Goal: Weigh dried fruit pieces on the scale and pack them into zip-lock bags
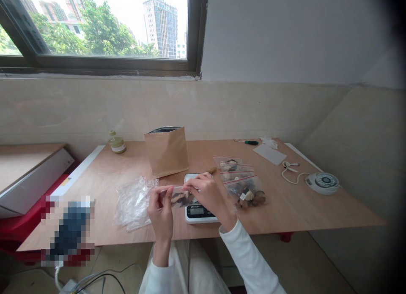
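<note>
Between my two hands is a clear zip bag (181, 198) with dark and pale dried pieces inside. My left hand (161, 205) pinches its left end between thumb and fingers. At the top right edge my right hand (204, 192) pinches the bag too. Just behind and below it sits a white kitchen scale (197, 217), its display partly visible and its plate mostly hidden by the bag and my right hand. To the right lie several filled zip bags (249, 194) with red seal strips. A loose pile of empty clear bags (135, 205) lies left of my left hand.
A brown kraft paper pouch (167, 153) stands open behind the scale. At the back left is a small bottle (117, 142). A green-handled screwdriver (251, 142), a white sheet (269, 154) and a white round corded device (322, 183) lie to the right. The table's front edge is close to me.
</note>
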Demonstrator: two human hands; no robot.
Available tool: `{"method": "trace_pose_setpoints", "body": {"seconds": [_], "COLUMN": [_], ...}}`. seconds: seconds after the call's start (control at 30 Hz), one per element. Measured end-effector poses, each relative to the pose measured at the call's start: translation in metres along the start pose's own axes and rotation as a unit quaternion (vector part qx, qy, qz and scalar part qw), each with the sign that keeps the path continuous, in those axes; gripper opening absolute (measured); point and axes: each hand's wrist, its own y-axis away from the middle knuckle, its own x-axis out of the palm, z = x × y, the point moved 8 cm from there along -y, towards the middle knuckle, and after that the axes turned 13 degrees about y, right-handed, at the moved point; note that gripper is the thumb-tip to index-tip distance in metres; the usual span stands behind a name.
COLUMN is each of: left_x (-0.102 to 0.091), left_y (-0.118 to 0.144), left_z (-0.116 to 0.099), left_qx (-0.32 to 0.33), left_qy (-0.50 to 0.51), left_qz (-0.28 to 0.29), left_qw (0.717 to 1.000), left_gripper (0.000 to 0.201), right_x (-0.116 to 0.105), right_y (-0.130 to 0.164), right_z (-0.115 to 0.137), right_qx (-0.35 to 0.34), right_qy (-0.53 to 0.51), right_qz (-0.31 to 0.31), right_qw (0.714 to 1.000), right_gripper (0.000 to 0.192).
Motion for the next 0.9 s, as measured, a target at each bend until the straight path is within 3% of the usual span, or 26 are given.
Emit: {"method": "trace_pose_setpoints", "body": {"seconds": [0.47, 0.67, 0.9], "left_x": [-0.009, 0.001, 0.012], "left_y": [-0.007, -0.007, -0.001], "left_z": [0.003, 0.014, 0.016], "left_qx": [-0.037, -0.088, -0.097], "left_qy": [-0.009, 0.029, 0.049], "left_qz": [-0.007, 0.056, 0.079], "left_qw": [0.999, 0.994, 0.991], "left_gripper": [0.023, 0.027, 0.021], "right_x": [-0.002, -0.013, -0.011], "right_y": [0.013, 0.011, 0.0], "right_z": [-0.023, -0.017, 0.003], "right_qx": [0.027, 0.02, -0.022], "right_qy": [-0.008, 0.0, 0.007], "right_qz": [-0.019, -0.006, -0.009], "right_qw": [0.999, 1.0, 1.0], "right_gripper": [0.022, 0.01, 0.015]}}
